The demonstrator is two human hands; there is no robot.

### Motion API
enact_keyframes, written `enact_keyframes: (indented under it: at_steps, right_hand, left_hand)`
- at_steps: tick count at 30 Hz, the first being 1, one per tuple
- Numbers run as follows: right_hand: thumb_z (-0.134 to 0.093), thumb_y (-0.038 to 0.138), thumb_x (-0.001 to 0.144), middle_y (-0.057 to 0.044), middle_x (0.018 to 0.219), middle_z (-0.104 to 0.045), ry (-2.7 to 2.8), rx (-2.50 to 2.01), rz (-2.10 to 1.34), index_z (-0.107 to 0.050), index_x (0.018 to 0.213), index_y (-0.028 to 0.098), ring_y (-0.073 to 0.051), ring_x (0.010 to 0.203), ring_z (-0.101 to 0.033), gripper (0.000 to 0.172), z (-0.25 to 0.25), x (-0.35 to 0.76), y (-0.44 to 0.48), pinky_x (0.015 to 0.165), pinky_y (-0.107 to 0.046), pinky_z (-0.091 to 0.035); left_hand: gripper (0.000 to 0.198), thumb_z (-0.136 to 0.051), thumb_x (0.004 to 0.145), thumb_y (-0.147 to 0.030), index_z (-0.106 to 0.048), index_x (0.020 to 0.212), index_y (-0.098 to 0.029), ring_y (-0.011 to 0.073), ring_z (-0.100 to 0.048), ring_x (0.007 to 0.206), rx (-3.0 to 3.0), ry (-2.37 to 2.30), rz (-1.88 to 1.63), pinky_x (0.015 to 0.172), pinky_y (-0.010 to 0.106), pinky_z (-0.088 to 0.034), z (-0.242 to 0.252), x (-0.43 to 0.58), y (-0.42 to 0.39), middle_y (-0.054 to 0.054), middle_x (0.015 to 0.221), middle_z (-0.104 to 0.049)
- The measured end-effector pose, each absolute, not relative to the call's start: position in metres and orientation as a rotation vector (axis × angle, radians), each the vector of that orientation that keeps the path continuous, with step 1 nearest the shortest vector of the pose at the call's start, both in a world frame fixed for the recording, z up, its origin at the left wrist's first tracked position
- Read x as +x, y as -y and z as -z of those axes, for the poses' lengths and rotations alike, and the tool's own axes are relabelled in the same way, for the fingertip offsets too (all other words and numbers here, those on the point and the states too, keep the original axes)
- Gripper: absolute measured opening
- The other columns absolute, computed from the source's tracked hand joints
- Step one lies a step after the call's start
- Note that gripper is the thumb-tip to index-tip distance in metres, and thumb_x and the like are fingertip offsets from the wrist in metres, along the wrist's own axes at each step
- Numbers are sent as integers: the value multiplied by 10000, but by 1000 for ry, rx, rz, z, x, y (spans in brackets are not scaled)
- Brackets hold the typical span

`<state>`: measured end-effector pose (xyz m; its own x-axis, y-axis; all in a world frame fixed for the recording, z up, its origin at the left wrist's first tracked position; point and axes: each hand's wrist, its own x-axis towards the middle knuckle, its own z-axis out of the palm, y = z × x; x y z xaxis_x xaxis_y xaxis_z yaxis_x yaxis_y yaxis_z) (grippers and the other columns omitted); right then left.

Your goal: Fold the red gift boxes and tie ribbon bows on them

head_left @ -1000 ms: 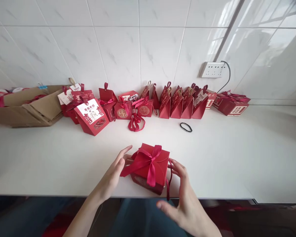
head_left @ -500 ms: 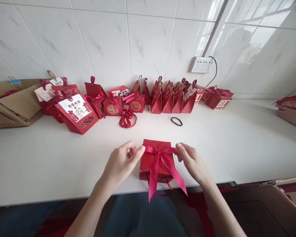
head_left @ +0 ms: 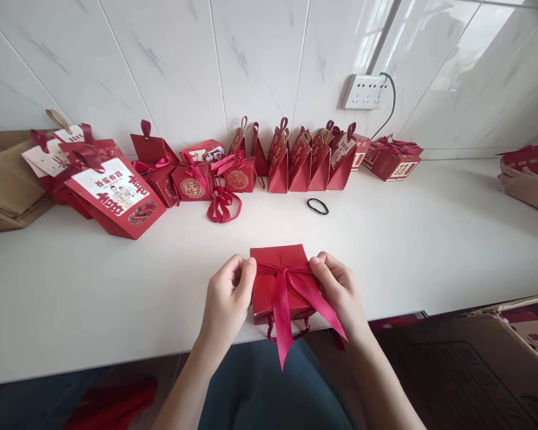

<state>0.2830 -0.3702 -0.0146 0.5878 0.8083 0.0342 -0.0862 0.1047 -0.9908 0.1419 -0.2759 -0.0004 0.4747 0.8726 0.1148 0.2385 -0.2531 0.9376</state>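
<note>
A red gift box [head_left: 263,297] sits at the counter's front edge, with a twisted cord handle [head_left: 271,331] hanging on its near side. Across its lid runs a crimson satin ribbon [head_left: 281,316], knotted in the middle, its two long tails draped over the front. My left hand [head_left: 230,292] is closed at the left edge of the box, thumb pressed on the ribbon there. At the opposite edge my right hand [head_left: 341,289] pinches the ribbon's other side, fingers curled under the thumb and partly hidden. Both hands are close against the box.
Several red gift boxes [head_left: 192,181] and handled bags [head_left: 278,170] line the tiled wall. Before them lie a ribbon coil [head_left: 224,206] and black hair tie [head_left: 318,206]. At far right, another person's hand [head_left: 526,186] holds a red box [head_left: 529,160]. A cardboard carton [head_left: 466,358] stands below the counter.
My hands have drawn in against the box sides, and the ribbon's upper band lies narrower across the lid. The view has shifted slightly. At far right, the other person's red box has turned.
</note>
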Motion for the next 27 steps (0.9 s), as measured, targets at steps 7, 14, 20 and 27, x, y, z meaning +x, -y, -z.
enact_keyframes:
  at_steps: [7,14,20,27]
  right_hand:
    - [-610,508,825,59,585,-318,589,-1173,-873,-377,631,195,-78,513,-237,436,23,281,367,474,-220,-216]
    - [-575,548,835,60,572,-325,651,-1215,-886,-397,652,203,-88,507,-317,429,26,298,369,502,-223,-303]
    - [-370,532,931,-81,969,-572,1188,-1523,-131,-609,1022,227,-234,926,-546,398,-12,292,393,813,-391,-439]
    - [-600,267,848,-96,869,-650,1594,-1644,275,-594,992,184,-216,766,-604,166,-21,239,421,693,-351,-492]
  left_hand:
    - [366,-398,906,-339,-228,605,-219,98,-218,472,1731,-982,-901,432,222,-251,8,144,281,-54,546,-210]
    - [393,-437,888,-390,-237,602,-211,84,-233,469,1615,-935,-782,428,208,-256,6,140,274,-58,552,-214]
    - [412,-397,879,-532,-366,624,-209,111,-414,460,1558,-929,-661,447,237,-371,-3,129,261,-44,535,-391]
    - [120,-494,876,-270,-593,833,-218,176,-546,913,2176,-685,-984,801,279,-458,-26,141,266,20,880,-578]
